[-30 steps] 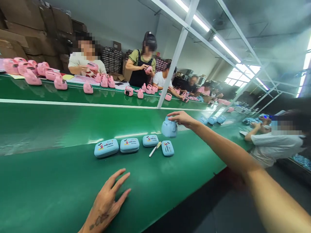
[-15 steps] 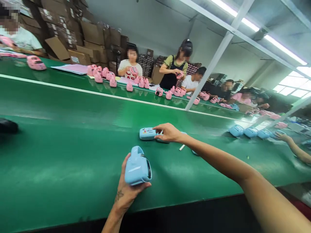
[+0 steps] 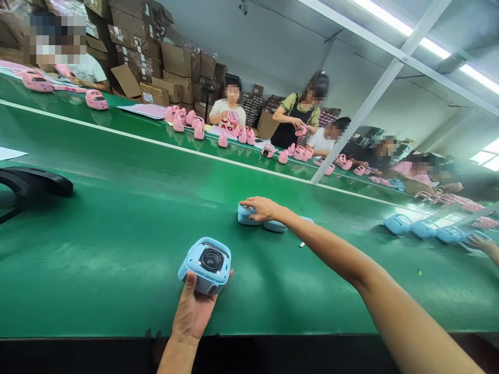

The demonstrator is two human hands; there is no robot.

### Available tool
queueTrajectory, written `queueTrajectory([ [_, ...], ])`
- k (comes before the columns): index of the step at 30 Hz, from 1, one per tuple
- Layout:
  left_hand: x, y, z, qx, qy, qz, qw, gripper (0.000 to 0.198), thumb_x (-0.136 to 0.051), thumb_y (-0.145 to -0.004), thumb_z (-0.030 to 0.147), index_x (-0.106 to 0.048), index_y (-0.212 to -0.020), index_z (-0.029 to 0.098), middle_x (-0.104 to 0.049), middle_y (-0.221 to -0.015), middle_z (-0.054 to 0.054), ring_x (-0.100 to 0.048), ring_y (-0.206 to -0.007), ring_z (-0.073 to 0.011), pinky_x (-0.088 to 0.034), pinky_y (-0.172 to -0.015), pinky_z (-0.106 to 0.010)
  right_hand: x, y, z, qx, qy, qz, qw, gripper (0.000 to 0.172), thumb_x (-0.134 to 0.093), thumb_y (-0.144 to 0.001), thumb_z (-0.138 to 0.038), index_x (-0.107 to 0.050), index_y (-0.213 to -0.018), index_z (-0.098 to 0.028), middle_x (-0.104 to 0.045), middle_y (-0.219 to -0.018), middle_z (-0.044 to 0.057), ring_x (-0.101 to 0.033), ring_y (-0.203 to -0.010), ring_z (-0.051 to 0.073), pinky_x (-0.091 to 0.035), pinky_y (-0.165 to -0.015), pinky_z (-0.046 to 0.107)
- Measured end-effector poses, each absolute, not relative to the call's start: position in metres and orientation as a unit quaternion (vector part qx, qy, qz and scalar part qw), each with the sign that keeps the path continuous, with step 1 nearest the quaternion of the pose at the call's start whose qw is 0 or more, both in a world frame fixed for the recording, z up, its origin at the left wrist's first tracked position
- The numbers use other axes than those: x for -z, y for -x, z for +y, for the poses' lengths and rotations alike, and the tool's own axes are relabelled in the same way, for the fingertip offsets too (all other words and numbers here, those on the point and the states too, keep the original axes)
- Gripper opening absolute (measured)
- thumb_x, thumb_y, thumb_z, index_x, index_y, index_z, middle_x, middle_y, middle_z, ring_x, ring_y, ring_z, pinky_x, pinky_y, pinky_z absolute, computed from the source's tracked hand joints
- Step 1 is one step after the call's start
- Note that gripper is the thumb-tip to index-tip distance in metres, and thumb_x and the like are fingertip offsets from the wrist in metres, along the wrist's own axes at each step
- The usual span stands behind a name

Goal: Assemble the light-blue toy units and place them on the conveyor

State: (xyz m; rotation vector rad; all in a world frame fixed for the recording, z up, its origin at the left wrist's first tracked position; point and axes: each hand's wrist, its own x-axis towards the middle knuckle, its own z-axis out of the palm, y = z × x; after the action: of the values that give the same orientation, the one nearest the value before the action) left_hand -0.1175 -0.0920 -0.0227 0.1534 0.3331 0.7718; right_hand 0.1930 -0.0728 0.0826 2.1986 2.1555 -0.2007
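My left hand [image 3: 197, 306] is wrapped round a light blue speaker [image 3: 210, 259], thumb on its near side. Its open face is turned up and shows a round black driver with small screws around it. Farther off, my right hand [image 3: 263, 209] lies over another blue speaker [image 3: 248, 217], fingers stretched across its top and the thumb at its near side; the hand hides much of it. Just right of that, a further blue speaker [image 3: 275, 226] sits partly under my wrist.
A black curved object [image 3: 42, 179] lies at the left. Several blue speakers [image 3: 423, 230] stand in a row at the right, by another person's hand [image 3: 481, 241]. Across the green table [image 3: 117, 270], people handle pink speakers [image 3: 198, 128]. A white post [image 3: 351, 124] rises beyond my right hand.
The speaker in my left hand has turned so its driver face shows, and has shifted slightly left. My right hand has moved over the leftmost blue speaker. The view has swung left.
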Motion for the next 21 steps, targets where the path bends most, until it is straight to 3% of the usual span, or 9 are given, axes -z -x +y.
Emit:
queueTrajectory([
  [2,0.018,0.116,-0.093,-0.385,-0.053,0.183,0.903,0.068,-0.080,-0.083,0.028,-0.054,-0.145,0.038,-0.076,-0.121,-0.007,-0.074,-0.107,-0.0308,-0.056,-0.100,-0.054,-0.083,-0.194,-0.078,0.075,-0.729,0.678,-0.060,0.063,-0.073,-0.081,-0.021,-0.058,-0.142,-0.024,-0.064,-0.138,0.011,-0.061,-0.125,0.030,-0.049,-0.102,0.041],
  [4,0.014,0.114,-0.094,-0.397,-0.039,0.225,0.889,0.061,-0.072,-0.089,0.026,-0.053,-0.147,0.035,-0.077,-0.118,-0.007,-0.075,-0.102,-0.0277,-0.058,-0.098,-0.047,-0.080,-0.190,-0.085,0.146,-0.731,0.631,-0.213,0.062,-0.074,-0.081,-0.028,-0.059,-0.140,-0.023,-0.065,-0.137,0.010,-0.062,-0.124,0.030,-0.049,-0.104,0.044],
  [7,0.005,0.112,-0.090,-0.403,-0.031,0.289,0.868,0.051,-0.060,-0.097,0.022,-0.053,-0.147,0.030,-0.079,-0.112,-0.009,-0.078,-0.092,-0.0233,-0.061,-0.094,-0.041,-0.067,-0.170,-0.101,0.396,-0.628,0.494,-0.452,0.062,-0.067,-0.085,-0.044,-0.055,-0.141,-0.021,-0.069,-0.130,0.012,-0.069,-0.112,0.029,-0.055,-0.097,0.048],
  [9,-0.001,0.113,-0.083,-0.407,-0.039,0.309,0.859,0.047,-0.056,-0.099,0.021,-0.055,-0.145,0.028,-0.079,-0.110,-0.010,-0.078,-0.089,-0.0221,-0.061,-0.092,-0.040,-0.055,-0.150,-0.112,0.552,-0.510,0.389,-0.533,0.060,-0.059,-0.088,-0.053,-0.056,-0.136,-0.018,-0.070,-0.128,0.015,-0.073,-0.104,0.029,-0.058,-0.091,0.049],
  [11,-0.007,0.116,-0.074,-0.414,-0.056,0.318,0.851,0.045,-0.057,-0.098,0.020,-0.058,-0.143,0.025,-0.079,-0.109,-0.010,-0.077,-0.089,-0.0218,-0.061,-0.091,-0.041,-0.043,-0.129,-0.119,0.627,-0.422,0.309,-0.577,0.057,-0.054,-0.091,-0.055,-0.055,-0.136,-0.019,-0.068,-0.132,0.016,-0.074,-0.101,0.028,-0.060,-0.086,0.046],
  [15,-0.011,0.122,-0.051,-0.434,-0.075,0.335,0.833,0.046,-0.064,-0.094,0.019,-0.059,-0.140,0.021,-0.078,-0.111,-0.009,-0.077,-0.088,-0.0201,-0.062,-0.091,-0.040,-0.030,-0.101,-0.120,0.636,-0.343,0.246,-0.646,0.060,-0.060,-0.090,-0.051,-0.045,-0.144,-0.031,-0.065,-0.139,0.009,-0.074,-0.103,0.027,-0.061,-0.077,0.042],
  [19,-0.005,0.120,-0.030,-0.415,-0.117,0.313,0.846,0.053,-0.072,-0.090,0.029,-0.058,-0.140,0.020,-0.074,-0.120,-0.012,-0.075,-0.096,-0.0244,-0.062,-0.090,-0.044,-0.031,-0.091,-0.112,0.644,-0.271,0.321,-0.639,0.082,-0.084,-0.064,-0.043,-0.053,-0.139,-0.028,-0.067,-0.136,0.009,-0.068,-0.115,0.031,-0.060,-0.086,0.044],
  [21,-0.002,0.116,-0.022,-0.400,-0.145,0.285,0.859,0.059,-0.076,-0.086,0.035,-0.056,-0.140,0.019,-0.073,-0.123,-0.014,-0.074,-0.103,-0.0283,-0.061,-0.090,-0.047,-0.034,-0.090,-0.108,0.638,-0.274,0.362,-0.622,0.079,-0.089,-0.055,-0.032,-0.062,-0.129,-0.023,-0.069,-0.130,0.010,-0.068,-0.113,0.030,-0.060,-0.086,0.040],
])
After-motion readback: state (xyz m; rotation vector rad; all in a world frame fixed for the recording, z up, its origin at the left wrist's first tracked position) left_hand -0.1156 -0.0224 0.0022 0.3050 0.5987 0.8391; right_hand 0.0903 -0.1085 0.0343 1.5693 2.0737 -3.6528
